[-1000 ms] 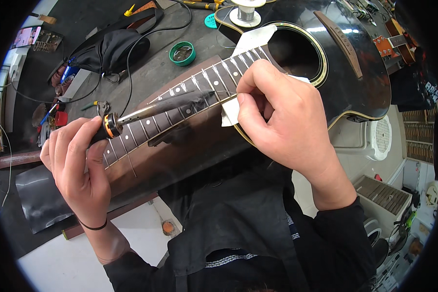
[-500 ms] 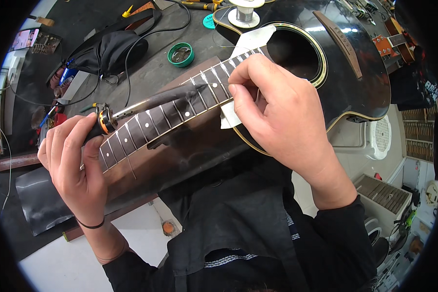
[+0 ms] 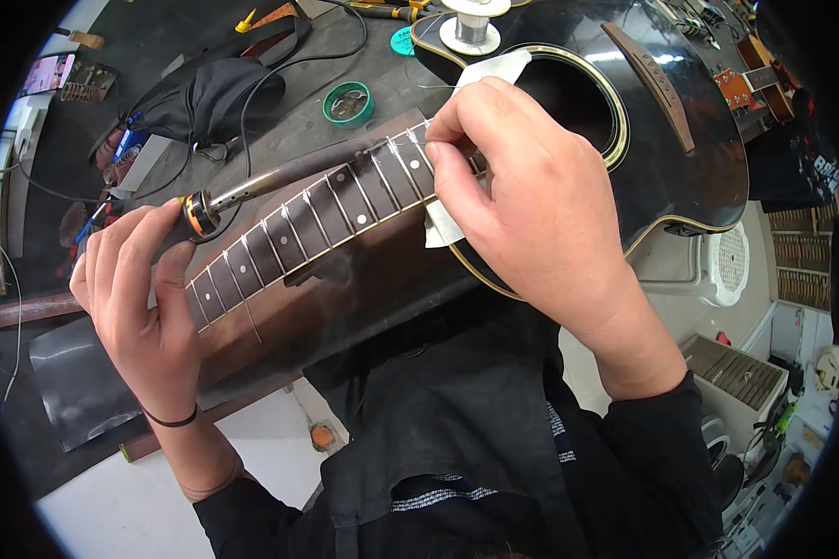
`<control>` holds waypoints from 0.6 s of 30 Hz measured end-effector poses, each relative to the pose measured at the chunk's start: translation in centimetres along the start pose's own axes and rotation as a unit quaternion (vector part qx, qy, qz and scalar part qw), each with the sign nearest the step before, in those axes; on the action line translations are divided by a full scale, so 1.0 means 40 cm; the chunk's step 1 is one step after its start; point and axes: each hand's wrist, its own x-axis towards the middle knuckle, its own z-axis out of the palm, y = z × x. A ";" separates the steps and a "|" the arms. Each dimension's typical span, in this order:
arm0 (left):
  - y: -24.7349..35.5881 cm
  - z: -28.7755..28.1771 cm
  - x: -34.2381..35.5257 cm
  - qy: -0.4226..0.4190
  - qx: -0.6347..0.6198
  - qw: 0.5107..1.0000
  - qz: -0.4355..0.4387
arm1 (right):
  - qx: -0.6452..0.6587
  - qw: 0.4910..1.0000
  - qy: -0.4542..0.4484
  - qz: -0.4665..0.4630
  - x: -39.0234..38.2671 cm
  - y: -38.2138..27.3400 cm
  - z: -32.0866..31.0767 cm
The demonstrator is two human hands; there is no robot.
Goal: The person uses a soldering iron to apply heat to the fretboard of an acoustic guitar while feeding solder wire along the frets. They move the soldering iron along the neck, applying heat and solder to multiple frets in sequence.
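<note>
My left hand [image 3: 140,284] is closed round the handle of a soldering iron [image 3: 280,174]. The iron's dark tip lies at a fret on the fretboard [image 3: 298,228] of a black acoustic guitar [image 3: 569,210], near the far edge of the neck. My right hand [image 3: 522,186] pinches thin solder wire [image 3: 435,87] between thumb and forefinger, just right of the tip. Most of that wire is hidden by the hand. White masking paper [image 3: 494,70] covers the guitar top between fretboard end and soundhole. One loose fret wire [image 3: 254,321] sticks out past the near edge of the neck.
Beyond the neck stands a green tub [image 3: 348,104] with dark contents. A solder spool [image 3: 473,33] rests by the guitar's upper edge. The iron's black cable [image 3: 252,102] loops past a black bag [image 3: 224,102]. A white stool [image 3: 718,265] is at the right.
The iron's tip has shifted slightly toward the far edge of the fretboard. My right hand has also moved a little that way, still pinching the wire.
</note>
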 end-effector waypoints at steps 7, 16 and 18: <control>-0.001 0.002 0.002 0.003 -0.005 1.000 0.002 | -0.015 1.000 -0.004 0.002 0.010 -0.003 0.012; -0.010 0.003 0.001 0.011 -0.001 1.000 -0.004 | -0.021 1.000 -0.015 0.003 0.011 0.000 0.015; -0.005 0.003 0.002 0.007 -0.003 1.000 -0.004 | -0.022 1.000 -0.015 0.004 0.011 0.000 0.016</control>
